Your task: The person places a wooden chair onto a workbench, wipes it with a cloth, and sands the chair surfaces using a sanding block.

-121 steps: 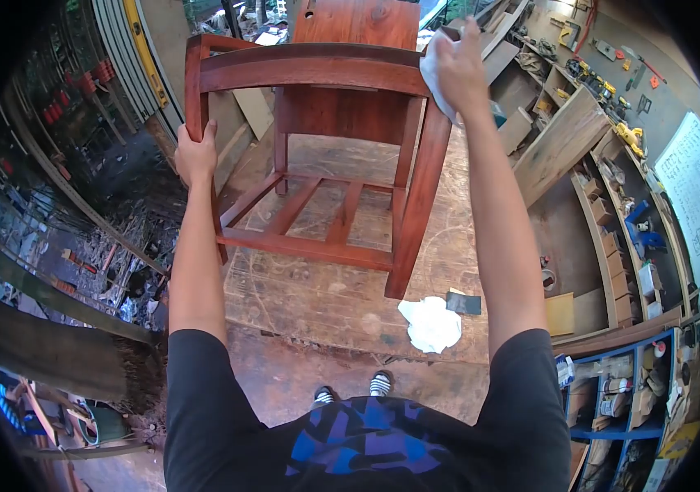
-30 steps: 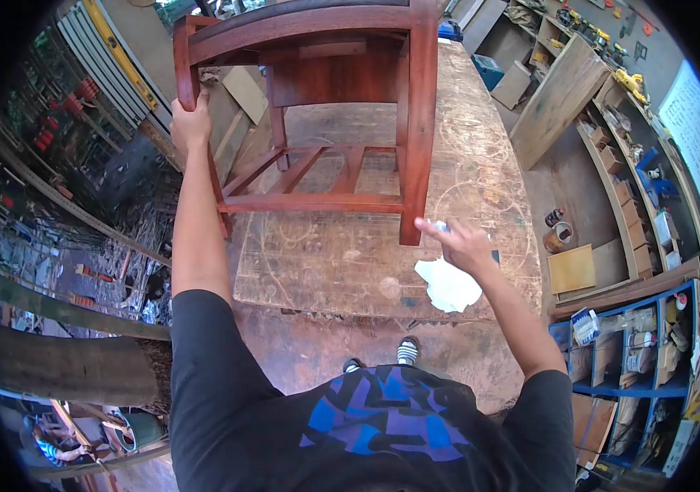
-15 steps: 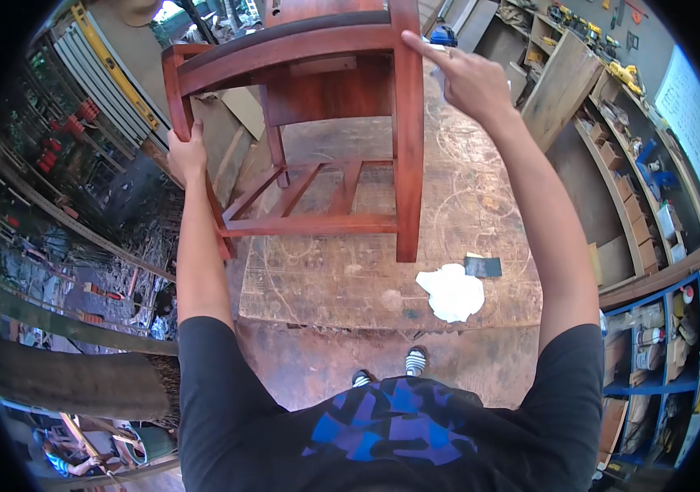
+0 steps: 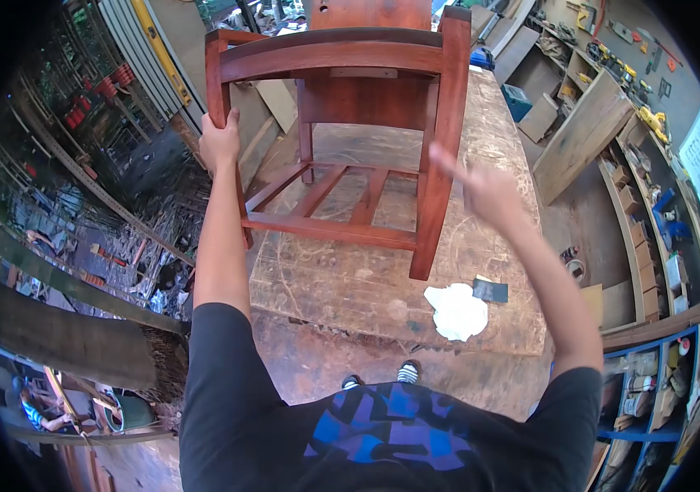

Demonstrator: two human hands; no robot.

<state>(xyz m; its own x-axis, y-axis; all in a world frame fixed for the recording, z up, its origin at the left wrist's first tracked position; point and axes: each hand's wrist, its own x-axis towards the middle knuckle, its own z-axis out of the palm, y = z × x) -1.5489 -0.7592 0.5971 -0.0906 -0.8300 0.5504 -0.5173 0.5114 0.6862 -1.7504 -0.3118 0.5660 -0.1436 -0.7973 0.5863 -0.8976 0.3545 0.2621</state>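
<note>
Red-brown wood makes up the slatted, chair-like frame (image 4: pixel 329 59), which is supported on the worn wooden bench (image 4: pixel 342 287) in front of the person. Its left upright (image 4: pixel 216 78) is gripped by the left hand (image 4: pixel 219 143), with the fingers wrapped around the wood. The right hand (image 4: pixel 491 195) is held beside the right upright (image 4: pixel 434 205), one finger extended toward it and the others apparently curled; because the hand is blurred, it cannot be told whether the wood is touched or whether anything is held in the palm. Crumpled white material (image 4: pixel 458 313), cloth or paper, is seen near the front edge of the bench, just beside a dark flat piece (image 4: pixel 493 291).

The step in hand is judged to be the rubbing or checking of the right upright's surface while the frame is steadied from the other side. For the next move, a firm left grip is needed so that the frame is not shifted, and light, even contact along the right upright is called for.
</note>
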